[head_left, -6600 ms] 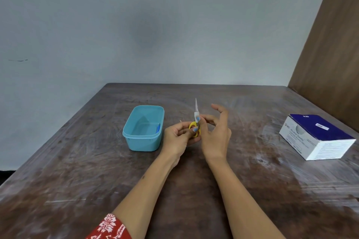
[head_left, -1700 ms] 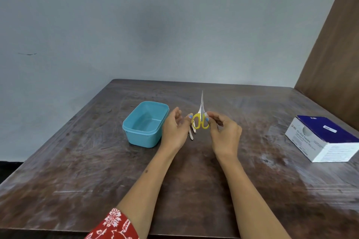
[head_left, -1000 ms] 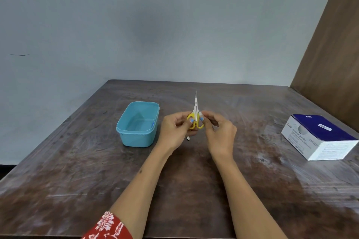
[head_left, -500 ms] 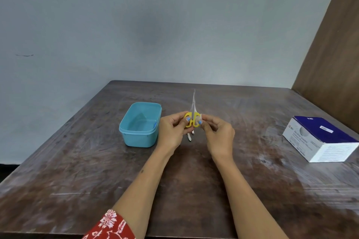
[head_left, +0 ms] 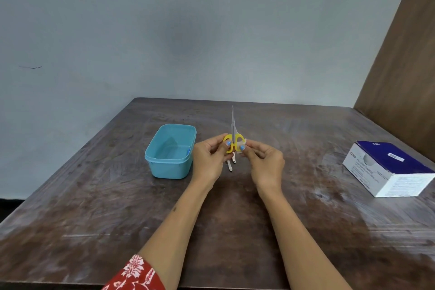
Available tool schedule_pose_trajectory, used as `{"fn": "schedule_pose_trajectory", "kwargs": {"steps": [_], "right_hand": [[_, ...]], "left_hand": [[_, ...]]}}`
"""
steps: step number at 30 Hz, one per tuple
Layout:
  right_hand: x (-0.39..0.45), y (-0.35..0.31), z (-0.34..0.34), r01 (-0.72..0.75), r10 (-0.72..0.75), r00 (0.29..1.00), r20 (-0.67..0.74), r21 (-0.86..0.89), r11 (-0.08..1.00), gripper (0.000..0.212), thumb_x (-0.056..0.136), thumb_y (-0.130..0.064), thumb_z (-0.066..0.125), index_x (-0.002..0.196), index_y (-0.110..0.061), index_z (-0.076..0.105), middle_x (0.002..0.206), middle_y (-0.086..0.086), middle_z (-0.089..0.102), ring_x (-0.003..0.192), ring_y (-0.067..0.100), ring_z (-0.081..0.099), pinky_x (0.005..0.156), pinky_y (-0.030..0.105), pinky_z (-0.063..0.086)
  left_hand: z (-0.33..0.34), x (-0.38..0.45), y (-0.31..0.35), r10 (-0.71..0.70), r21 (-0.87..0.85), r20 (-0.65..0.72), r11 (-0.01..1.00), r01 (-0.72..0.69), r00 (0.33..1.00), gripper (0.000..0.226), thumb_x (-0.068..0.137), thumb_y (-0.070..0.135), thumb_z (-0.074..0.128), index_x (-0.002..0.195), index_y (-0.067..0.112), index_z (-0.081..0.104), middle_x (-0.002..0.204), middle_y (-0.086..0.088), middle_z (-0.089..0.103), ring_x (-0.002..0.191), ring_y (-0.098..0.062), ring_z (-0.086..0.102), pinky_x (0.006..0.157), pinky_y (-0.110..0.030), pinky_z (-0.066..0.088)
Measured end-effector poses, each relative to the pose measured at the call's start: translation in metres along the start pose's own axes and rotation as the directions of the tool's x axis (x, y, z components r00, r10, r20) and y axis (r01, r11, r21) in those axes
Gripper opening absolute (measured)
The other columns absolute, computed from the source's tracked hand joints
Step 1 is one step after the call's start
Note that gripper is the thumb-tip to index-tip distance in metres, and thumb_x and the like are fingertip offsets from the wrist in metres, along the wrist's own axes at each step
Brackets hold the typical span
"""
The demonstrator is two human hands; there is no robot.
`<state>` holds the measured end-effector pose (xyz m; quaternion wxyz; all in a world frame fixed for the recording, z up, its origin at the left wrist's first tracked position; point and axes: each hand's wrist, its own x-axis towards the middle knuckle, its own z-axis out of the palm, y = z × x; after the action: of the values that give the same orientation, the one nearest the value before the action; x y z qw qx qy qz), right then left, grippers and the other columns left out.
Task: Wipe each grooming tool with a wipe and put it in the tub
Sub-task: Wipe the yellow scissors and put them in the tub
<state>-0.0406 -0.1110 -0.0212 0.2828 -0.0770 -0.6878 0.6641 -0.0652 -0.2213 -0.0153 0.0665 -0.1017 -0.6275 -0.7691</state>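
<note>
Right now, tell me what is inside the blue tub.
The blue tub looks nearly empty: a bare pale floor shows, with one small blue item against its right inner wall, too small to identify. The near wall hides the floor strip just behind it.

You have two hands up, the left hand and right hand, one pair of yellow scissors, one wipe, one blue tub, two slim metal tools lying on one bench, and one box
</note>
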Motion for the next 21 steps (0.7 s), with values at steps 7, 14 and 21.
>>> {"fn": "schedule_pose_trajectory", "kwargs": {"steps": [7,14,21], "right_hand": [[0.0029,0.0041,0.0022,-0.216,0.196,0.972,0.129,0.170,0.961,0.014,0.081,-0.004,0.070,0.095,-0.002,0.070,0.078,0.007,0.073,0.070,0.015,0.071,0.067,0.021,0.054],[0.0012,0.0016,0.0003,-0.001,-0.010,0.996,-0.089,-0.124,0.992,0.009,0.079,-0.008,0.073,0.084,-0.014,0.069,0.075,0.001,0.072,0.069,0.010,0.069,0.070,0.020,0.054],[-0.0023,0.0065,0.0045,0.525,-0.589,0.807,0.051,-0.518,0.675,0.013,0.077,-0.011,0.072,0.089,-0.014,0.075,0.085,-0.001,0.071,0.080,0.019,0.061,0.069,0.021,0.045]], "left_hand": [[0.0016,-0.0018,0.0005,0.052,-0.006,-0.025,0.999,-0.052,0.998,0.023,0.088,0.002,0.057,0.109,0.007,0.064,0.096,-0.009,0.070,0.083,-0.010,0.070,0.073,-0.024,0.058],[0.0030,0.0002,-0.0026,0.011,0.022,-0.062,1.000,-0.010,0.998,0.024,0.089,0.001,0.056,0.112,-0.003,0.063,0.098,-0.016,0.070,0.088,-0.023,0.069,0.076,-0.030,0.059],[0.0062,-0.0029,-0.0010,-0.090,-0.049,0.016,0.995,0.091,0.996,0.026,0.089,0.001,0.055,0.115,-0.004,0.061,0.087,-0.010,0.069,0.081,-0.018,0.066,0.073,-0.028,0.059]]}}
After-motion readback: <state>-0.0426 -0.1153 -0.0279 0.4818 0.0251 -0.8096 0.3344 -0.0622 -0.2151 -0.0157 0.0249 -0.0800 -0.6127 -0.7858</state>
